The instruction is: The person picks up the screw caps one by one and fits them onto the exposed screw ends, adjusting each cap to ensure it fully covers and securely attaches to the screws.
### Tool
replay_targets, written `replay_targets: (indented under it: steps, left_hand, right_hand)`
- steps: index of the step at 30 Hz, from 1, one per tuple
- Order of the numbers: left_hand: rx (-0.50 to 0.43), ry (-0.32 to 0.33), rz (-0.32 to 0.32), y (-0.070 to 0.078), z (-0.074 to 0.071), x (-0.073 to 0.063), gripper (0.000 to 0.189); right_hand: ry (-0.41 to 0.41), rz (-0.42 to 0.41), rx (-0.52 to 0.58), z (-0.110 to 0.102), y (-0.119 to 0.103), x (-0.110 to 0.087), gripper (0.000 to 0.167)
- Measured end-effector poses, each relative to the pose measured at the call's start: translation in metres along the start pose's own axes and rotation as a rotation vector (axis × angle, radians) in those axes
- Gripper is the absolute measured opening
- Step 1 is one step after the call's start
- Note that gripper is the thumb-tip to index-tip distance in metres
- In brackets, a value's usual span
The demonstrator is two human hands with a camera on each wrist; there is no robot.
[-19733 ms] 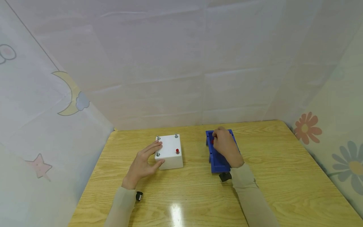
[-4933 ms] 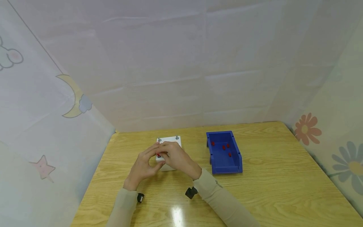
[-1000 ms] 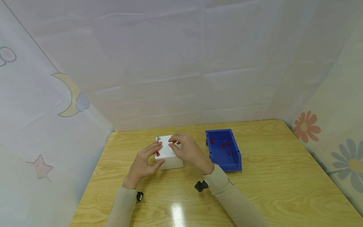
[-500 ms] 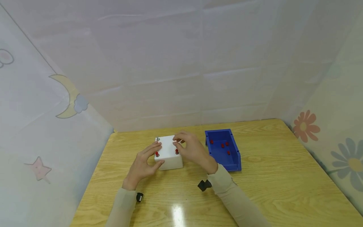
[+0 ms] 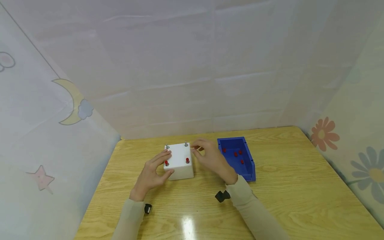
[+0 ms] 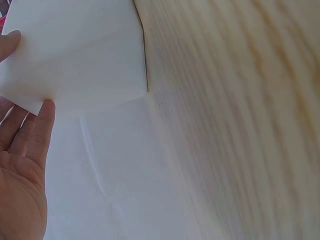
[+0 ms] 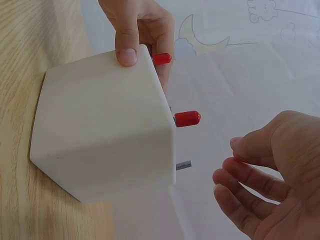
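A white box (image 5: pixel 179 155) sits on the table with a metal threaded post at each top corner. Red caps cover the front-left post (image 5: pixel 166 163) and the front-right post (image 5: pixel 187 160); the back-left post (image 5: pixel 167 146) and back-right post (image 5: pixel 186 144) show bare metal. My left hand (image 5: pixel 153 171) holds the box at its left front corner, thumb on the front face, fingers over the left top edge. Just right of the box, apart from it, is my right hand (image 5: pixel 211 158), fingers loosely bent, thumb near the index fingertip. Nothing clear shows between them in the right wrist view.
A blue bin (image 5: pixel 237 173) stands right of the box, partly behind my right hand, with several red caps (image 5: pixel 242 161) inside. The wooden table (image 5: pixel 288 186) meets a pale sheet (image 5: pixel 180 83) behind and at both sides.
Since 19.7 seconds ago, a red cap has appeared on the front-left post. Over the last second my right hand has moved right, off the box's back-right corner. My left hand stays put.
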State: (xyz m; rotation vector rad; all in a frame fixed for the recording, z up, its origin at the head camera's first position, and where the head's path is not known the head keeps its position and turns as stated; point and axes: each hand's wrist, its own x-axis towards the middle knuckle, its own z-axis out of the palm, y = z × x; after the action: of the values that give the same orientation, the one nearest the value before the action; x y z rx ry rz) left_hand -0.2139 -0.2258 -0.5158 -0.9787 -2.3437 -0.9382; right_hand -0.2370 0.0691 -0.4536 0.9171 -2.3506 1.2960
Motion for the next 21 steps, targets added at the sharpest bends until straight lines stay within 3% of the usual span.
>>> replay_targets:
  steps: [6, 15, 21]
  left_hand:
    - [0.010, 0.023, 0.045, -0.001, 0.001, 0.000, 0.063]
    - [0.017, 0.040, 0.062, 0.001, 0.001, 0.000, 0.065]
    - [0.011, 0.018, 0.032, 0.001, 0.001, 0.001, 0.063]
  right_hand:
    - [0.029, -0.009, -0.052, -0.005, 0.007, -0.005, 0.011]
    - [0.025, 0.021, -0.059, -0.014, 0.013, -0.011, 0.011]
    - [0.047, 0.024, -0.092, -0.021, 0.018, -0.014, 0.015]
